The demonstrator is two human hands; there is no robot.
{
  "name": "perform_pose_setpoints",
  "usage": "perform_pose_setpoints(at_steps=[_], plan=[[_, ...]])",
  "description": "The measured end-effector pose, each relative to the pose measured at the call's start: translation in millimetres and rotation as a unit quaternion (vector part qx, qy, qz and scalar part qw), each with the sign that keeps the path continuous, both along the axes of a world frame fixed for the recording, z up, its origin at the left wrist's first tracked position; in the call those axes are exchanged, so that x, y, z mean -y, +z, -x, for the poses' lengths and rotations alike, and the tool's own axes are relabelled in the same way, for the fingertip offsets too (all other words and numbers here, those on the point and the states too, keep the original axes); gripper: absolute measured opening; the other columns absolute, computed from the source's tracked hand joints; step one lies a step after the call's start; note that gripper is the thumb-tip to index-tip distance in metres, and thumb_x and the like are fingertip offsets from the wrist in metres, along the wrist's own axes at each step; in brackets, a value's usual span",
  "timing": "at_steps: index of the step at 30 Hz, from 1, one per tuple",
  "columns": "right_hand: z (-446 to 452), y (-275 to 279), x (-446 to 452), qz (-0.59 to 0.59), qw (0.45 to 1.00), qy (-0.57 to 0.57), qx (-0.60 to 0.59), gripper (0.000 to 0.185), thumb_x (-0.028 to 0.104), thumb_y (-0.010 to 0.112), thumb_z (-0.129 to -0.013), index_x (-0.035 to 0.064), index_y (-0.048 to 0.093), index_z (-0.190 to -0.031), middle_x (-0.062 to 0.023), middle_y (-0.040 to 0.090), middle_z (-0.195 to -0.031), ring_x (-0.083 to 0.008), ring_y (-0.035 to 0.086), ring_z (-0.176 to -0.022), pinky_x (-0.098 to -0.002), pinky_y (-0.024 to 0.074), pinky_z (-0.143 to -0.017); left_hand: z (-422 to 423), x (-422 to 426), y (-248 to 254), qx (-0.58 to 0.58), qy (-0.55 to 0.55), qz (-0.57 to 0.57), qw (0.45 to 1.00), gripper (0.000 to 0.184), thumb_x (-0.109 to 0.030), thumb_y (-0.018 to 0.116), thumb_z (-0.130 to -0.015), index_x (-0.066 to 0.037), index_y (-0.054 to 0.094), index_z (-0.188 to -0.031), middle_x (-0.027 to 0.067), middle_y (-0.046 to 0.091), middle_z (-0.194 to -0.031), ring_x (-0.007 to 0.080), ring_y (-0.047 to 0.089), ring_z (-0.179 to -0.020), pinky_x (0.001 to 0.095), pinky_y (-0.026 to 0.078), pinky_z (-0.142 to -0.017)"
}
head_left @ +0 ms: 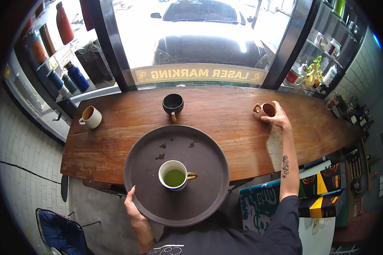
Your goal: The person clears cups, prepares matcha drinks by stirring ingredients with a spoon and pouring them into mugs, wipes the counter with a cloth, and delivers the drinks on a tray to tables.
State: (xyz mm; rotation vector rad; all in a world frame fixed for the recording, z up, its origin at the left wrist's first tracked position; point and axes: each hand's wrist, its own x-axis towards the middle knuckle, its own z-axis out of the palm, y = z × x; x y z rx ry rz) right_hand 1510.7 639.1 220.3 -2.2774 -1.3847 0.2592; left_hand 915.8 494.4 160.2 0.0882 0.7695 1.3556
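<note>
My left hand (135,209) grips the left rim of a round dark brown serving tray (178,144), thumb on top and the other fingers hidden beneath. On the tray stands a white mug (173,175) with a gold handle and green liquid inside; a few wet spots lie behind it. My right hand (278,117) reaches over the wooden table, its fingers around the right side of a small brown cup (267,110). That cup rests on or just above the tabletop; its handle points left.
A black cup (173,103) with a wooden handle stands at the table's (225,127) back middle. At the left is a white mug (90,117). Boxes (323,183) are stacked below right, a blue chair (64,233) below left. Shelves with bottles and mugs flank the window.
</note>
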Motion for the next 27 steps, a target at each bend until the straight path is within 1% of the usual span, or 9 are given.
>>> perform_pose_setpoints(at_steps=[2, 6, 9, 14, 17, 21, 23, 25, 27], plan=[[-5.4, -5.9, -3.4, -0.004, 0.995, 0.091, -0.030, 0.106, 0.037, 0.092, -0.051, 0.0039, 0.041, -0.138, -0.0226, 0.050, -0.134, -0.0344, 0.050, -0.125, -0.0406, 0.0430, -0.105, -11.7, 5.2, -0.6, 0.003, 0.006, 0.000, 1.000, 0.038, -0.024, 0.051, -0.091, 0.001, 0.059, -0.119, 0.0157, 0.064, -0.118, 0.0309, 0.063, -0.106, 0.0427, 0.049, -0.095], [-7.6, -3.9, -8.4, -0.005, 0.993, 0.114, -0.023, 0.093, 0.033, 0.091, -0.051, 0.0036, 0.050, -0.129, -0.0186, 0.057, -0.127, -0.0319, 0.055, -0.120, -0.0409, 0.0454, -0.101, -43.1, 12.2, 9.1, -0.016, 0.051, 0.006, 0.999, 0.037, -0.023, 0.052, -0.091, 0.002, 0.058, -0.118, 0.0160, 0.064, -0.116, 0.0305, 0.063, -0.104, 0.0418, 0.050, -0.094], [6.5, 5.2, -10.7, 0.011, 0.987, 0.157, -0.035, 0.092, 0.034, 0.091, -0.051, 0.0036, 0.051, -0.128, -0.0182, 0.058, -0.126, -0.0318, 0.056, -0.119, -0.0411, 0.0458, -0.100, -55.9, 23.1, 4.6, -0.010, 0.060, -0.006, 0.998, 0.038, -0.022, 0.052, -0.091, 0.002, 0.057, -0.119, 0.0162, 0.064, -0.117, 0.0308, 0.063, -0.104, 0.0418, 0.050, -0.094], [50.8, 7.9, -20.6, 0.034, 0.971, 0.235, -0.001, 0.091, 0.037, 0.088, -0.056, 0.0047, 0.046, -0.131, -0.0187, 0.052, -0.131, -0.0342, 0.048, -0.126, -0.0429, 0.0439, -0.102, -74.6, 34.3, -2.8, -0.023, 0.090, -0.014, 0.996, 0.040, -0.022, 0.052, -0.091, 0.002, 0.056, -0.122, 0.0164, 0.063, -0.120, 0.0317, 0.062, -0.106, 0.0425, 0.049, -0.095], [82.4, 8.0, -18.5, 0.018, 0.964, 0.264, 0.008, 0.088, 0.038, 0.087, -0.057, 0.0027, 0.048, -0.127, -0.0198, 0.056, -0.126, -0.0331, 0.053, -0.121, -0.0417, 0.0432, -0.103, -82.1, 41.4, -6.0, -0.020, 0.106, -0.009, 0.994, 0.040, -0.022, 0.051, -0.090, 0.002, 0.056, -0.121, 0.0163, 0.063, -0.119, 0.0313, 0.063, -0.105, 0.0417, 0.049, -0.095], [116.9, 27.5, -14.2, 0.097, 0.954, 0.283, 0.031, 0.107, 0.047, 0.089, -0.056, 0.0027, 0.039, -0.139, -0.0204, 0.045, -0.137, -0.0385, 0.048, -0.125, -0.0438, 0.0400, -0.106, -87.7, 45.6, -10.7, -0.008, 0.117, -0.018, 0.993, 0.038, -0.023, 0.051, -0.090, 0.002, 0.058, -0.119, 0.0159, 0.064, -0.117, 0.0306, 0.063, -0.104, 0.0409, 0.050, -0.095], [135.2, 39.4, -4.4, 0.075, 0.952, 0.285, 0.081, 0.111, 0.051, 0.087, -0.058, 0.0025, 0.035, -0.142, -0.0211, 0.041, -0.140, -0.0403, 0.044, -0.127, -0.0444, 0.0391, -0.107, -92.2, 47.2, -10.9, 0.007, 0.110, -0.043, 0.993, 0.038, -0.023, 0.051, -0.091, 0.002, 0.058, -0.119, 0.0159, 0.065, -0.117, 0.0304, 0.063, -0.104, 0.0409, 0.049, -0.094], [151.7, 55.5, 6.9, -0.052, 0.928, 0.359, 0.085, 0.104, 0.051, 0.084, -0.064, 0.0020, 0.035, -0.142, -0.0217, 0.040, -0.140, -0.0403, 0.041, -0.129, -0.0461, 0.0376, -0.108, -100.0, 48.8, -4.7, -0.001, 0.124, -0.035, 0.992, 0.039, -0.025, 0.050, -0.091, 0.001, 0.058, -0.118, 0.0156, 0.065, -0.115, 0.0304, 0.064, -0.103, 0.0407, 0.050, -0.093], [176.3, 71.8, 23.2, -0.100, 0.889, 0.434, 0.101, 0.085, 0.045, 0.080, -0.072, 0.0006, 0.044, -0.135, -0.0211, 0.049, -0.132, -0.0394, 0.042, -0.127, -0.0469, 0.0360, -0.108, -105.7, 49.0, 3.0, -0.002, 0.130, -0.017, 0.991, 0.034, -0.023, 0.054, -0.089, 0.001, 0.061, -0.112, 0.0141, 0.067, -0.108, 0.0285, 0.066, -0.096, 0.0386, 0.053, -0.087]])
